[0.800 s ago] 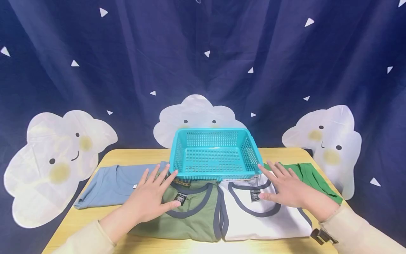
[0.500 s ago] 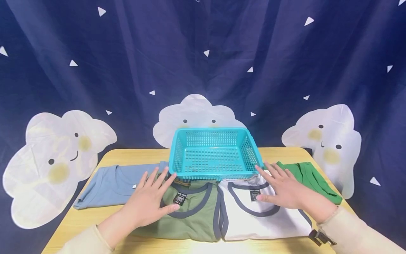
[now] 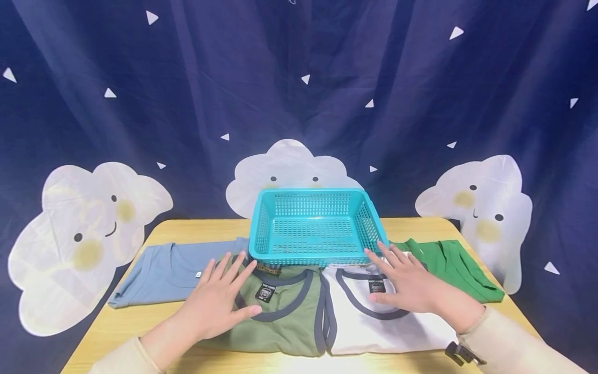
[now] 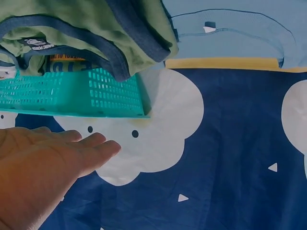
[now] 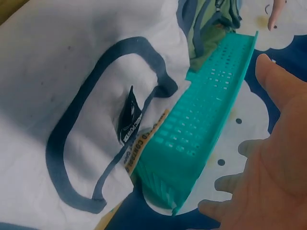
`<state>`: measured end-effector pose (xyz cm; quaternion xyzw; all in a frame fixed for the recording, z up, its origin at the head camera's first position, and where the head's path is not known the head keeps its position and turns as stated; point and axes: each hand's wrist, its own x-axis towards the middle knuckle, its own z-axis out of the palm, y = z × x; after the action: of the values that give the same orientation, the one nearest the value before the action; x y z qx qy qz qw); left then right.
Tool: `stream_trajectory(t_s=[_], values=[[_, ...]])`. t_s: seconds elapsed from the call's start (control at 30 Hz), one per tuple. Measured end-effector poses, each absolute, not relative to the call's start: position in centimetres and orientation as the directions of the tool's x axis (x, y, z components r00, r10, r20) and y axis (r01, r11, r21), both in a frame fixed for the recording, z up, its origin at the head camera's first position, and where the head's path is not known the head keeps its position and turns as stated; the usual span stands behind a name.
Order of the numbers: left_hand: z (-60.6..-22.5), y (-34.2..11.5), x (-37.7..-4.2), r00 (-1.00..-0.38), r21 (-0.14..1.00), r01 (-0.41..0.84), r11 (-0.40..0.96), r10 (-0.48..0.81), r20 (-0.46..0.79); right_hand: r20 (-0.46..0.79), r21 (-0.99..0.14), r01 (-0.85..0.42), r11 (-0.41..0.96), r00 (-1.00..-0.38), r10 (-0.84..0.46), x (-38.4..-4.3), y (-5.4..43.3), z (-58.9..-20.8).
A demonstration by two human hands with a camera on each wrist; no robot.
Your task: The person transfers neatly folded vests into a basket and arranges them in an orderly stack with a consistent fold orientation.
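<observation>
My left hand [image 3: 216, 298] hovers with spread, straight fingers over the left part of an olive-green shirt [image 3: 289, 332] with navy trim. My right hand [image 3: 411, 284] is held likewise over a white shirt [image 3: 364, 335], also navy-trimmed. Both shirts lie folded side by side, each with a black label at its neck. Behind them stands a turquoise plastic basket [image 3: 317, 258] with perforated walls and nothing inside. Its near right corner is close to the right fingertips. In the wrist views, the left hand [image 4: 45, 160] and right hand [image 5: 273, 163] hold nothing.
A folded blue shirt [image 3: 187, 270] lies on the left of the wooden table [image 3: 121, 332], and a bright green one [image 3: 460, 270] on the right. A dark blue curtain [image 3: 299, 93] with white clouds and triangles hangs behind the table.
My right hand has drifted a little left and nearer to me. My left hand has shifted slightly nearer too. The basket and shirts have stayed in place.
</observation>
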<state>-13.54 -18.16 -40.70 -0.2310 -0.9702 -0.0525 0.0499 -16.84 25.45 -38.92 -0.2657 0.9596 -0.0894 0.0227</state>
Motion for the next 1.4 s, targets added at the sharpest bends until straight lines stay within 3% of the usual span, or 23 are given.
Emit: stream_trajectory(t_s=[0.67,1.4], values=[[-41.7,-18.5,-13.5,-0.896,0.101,0.440,0.892,0.428,0.121,-0.057,-0.217,-0.526,0.822,-0.834,-0.549,-16.6,23.9,-39.3],[-42.9,-19.5,-13.8,-0.900,0.084,0.425,0.901,0.412,0.141,0.000,-0.223,-0.626,0.748,-0.767,-0.642,-16.8,21.6,-40.4]])
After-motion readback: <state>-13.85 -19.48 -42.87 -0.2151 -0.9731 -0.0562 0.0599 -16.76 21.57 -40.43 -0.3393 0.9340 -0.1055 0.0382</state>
